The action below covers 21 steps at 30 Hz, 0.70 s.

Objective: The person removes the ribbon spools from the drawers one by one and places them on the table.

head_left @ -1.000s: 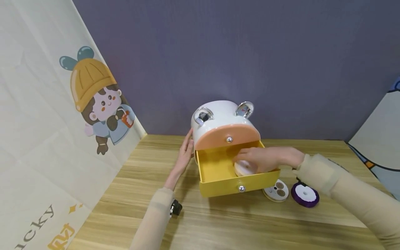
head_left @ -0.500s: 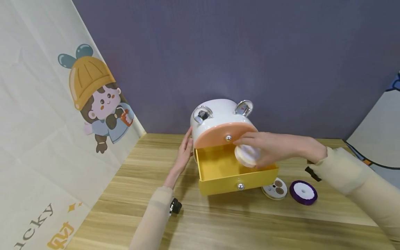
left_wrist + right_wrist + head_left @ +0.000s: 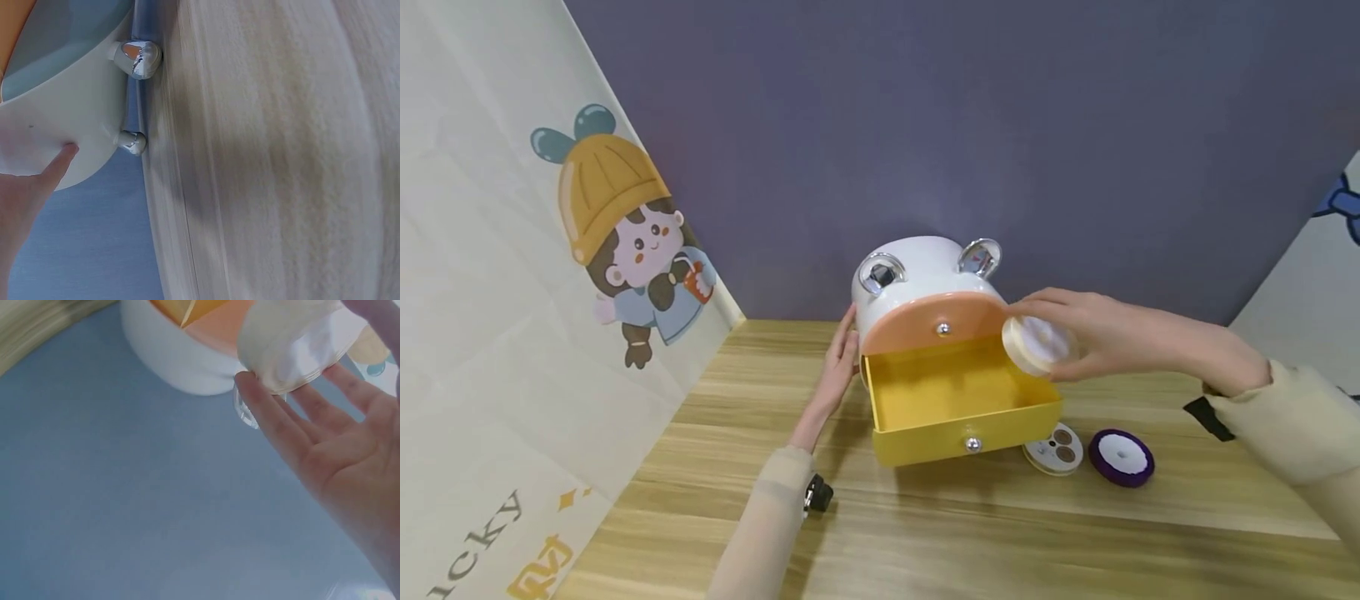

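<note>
My right hand (image 3: pixel 1093 333) holds a spool of cream ribbon (image 3: pixel 1033 343) between fingers and thumb, raised over the right side of a pulled-out yellow drawer (image 3: pixel 925 446). The drawer belongs to a white rounded storage box (image 3: pixel 917 258) with silver ears and an orange upper drawer front (image 3: pixel 925 323). My left hand (image 3: pixel 837 362) rests with extended fingers against the box's left side. In the left wrist view the thumb lies on the white wall (image 3: pixel 81 119), near two silver feet (image 3: pixel 132 142). The right wrist view shows fingertips along the spool's (image 3: pixel 294 350) edge.
Right of the drawer, a purple ribbon spool (image 3: pixel 1122 458) and a white spool with brown circles (image 3: pixel 1054 452) lie on the wooden table (image 3: pixel 925 542). A dark blue-grey wall (image 3: pixel 970 125) stands close behind the box. A printed white sheet (image 3: pixel 490 275) hangs on the left.
My right hand has lifted the cream ribbon spool out of the yellow drawer and moved it up and to the right. My left hand stays on the box.
</note>
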Each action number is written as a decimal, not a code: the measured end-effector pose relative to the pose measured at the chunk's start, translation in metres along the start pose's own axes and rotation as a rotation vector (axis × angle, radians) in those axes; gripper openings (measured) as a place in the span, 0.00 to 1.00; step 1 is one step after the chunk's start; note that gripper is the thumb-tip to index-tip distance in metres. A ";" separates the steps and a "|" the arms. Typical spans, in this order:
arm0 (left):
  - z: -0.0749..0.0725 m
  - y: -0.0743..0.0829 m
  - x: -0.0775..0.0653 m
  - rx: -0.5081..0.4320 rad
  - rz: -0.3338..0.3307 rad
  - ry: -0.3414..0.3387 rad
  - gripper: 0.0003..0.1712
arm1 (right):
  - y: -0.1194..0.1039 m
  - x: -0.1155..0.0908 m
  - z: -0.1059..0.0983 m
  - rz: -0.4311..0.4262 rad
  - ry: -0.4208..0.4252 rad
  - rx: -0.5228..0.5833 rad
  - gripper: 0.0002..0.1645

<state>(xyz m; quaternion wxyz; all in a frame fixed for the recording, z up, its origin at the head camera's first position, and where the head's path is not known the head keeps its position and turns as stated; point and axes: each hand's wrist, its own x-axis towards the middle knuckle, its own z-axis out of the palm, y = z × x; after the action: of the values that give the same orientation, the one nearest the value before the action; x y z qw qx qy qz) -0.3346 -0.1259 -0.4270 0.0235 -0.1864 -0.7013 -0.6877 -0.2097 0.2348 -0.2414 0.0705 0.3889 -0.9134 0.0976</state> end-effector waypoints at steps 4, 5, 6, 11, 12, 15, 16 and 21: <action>0.000 0.001 -0.001 0.009 -0.002 0.003 0.29 | 0.007 -0.017 -0.002 0.033 0.033 -0.035 0.48; 0.000 0.001 -0.001 0.012 -0.001 0.003 0.29 | 0.009 -0.022 -0.002 0.042 0.042 -0.048 0.49; 0.001 0.001 -0.001 0.015 -0.002 0.005 0.29 | 0.011 -0.027 -0.002 0.051 0.053 -0.062 0.50; 0.000 0.004 0.000 0.013 -0.009 -0.006 0.30 | 0.026 -0.053 0.004 0.055 0.141 -0.151 0.53; 0.000 0.008 -0.001 0.018 -0.014 -0.012 0.30 | 0.029 -0.059 0.006 0.067 0.148 -0.161 0.53; 0.001 0.020 -0.006 0.019 -0.032 -0.030 0.30 | 0.040 -0.079 0.015 0.126 0.147 -0.173 0.53; 0.002 0.024 -0.007 0.019 -0.038 -0.034 0.30 | 0.043 -0.086 0.019 0.148 0.144 -0.173 0.53; 0.003 0.031 -0.011 0.025 -0.042 -0.034 0.31 | 0.065 -0.116 0.042 0.214 0.142 -0.190 0.53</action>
<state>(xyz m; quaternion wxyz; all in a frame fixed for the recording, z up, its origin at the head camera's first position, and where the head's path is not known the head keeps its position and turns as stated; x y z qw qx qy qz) -0.3149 -0.1256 -0.4006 -0.0005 -0.1829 -0.7139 -0.6760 -0.1790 0.3496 -0.3140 0.1606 0.2731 -0.9474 0.0449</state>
